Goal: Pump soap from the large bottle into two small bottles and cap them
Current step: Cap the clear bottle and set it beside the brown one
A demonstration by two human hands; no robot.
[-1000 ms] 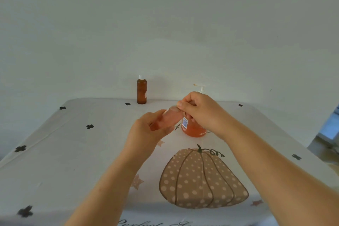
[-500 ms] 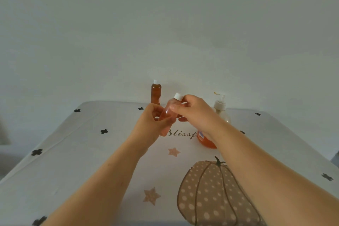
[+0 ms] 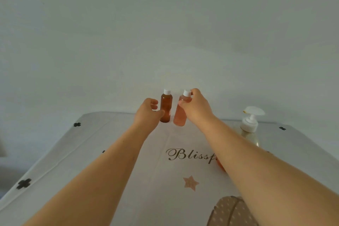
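On my feed two bare forearms run in from the lower left and lower right of the frame, ending in a bare left hand (image 3: pixel 146 113) and right hand (image 3: pixel 197 108).

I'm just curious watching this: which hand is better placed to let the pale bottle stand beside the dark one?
The right hand: it grips the pale bottle near its white cap, close beside the dark bottle. The left hand is loosely curled and holds nothing.

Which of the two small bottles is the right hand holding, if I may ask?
The pale pink bottle, standing right of the dark amber bottle; the right hand grips its neck.
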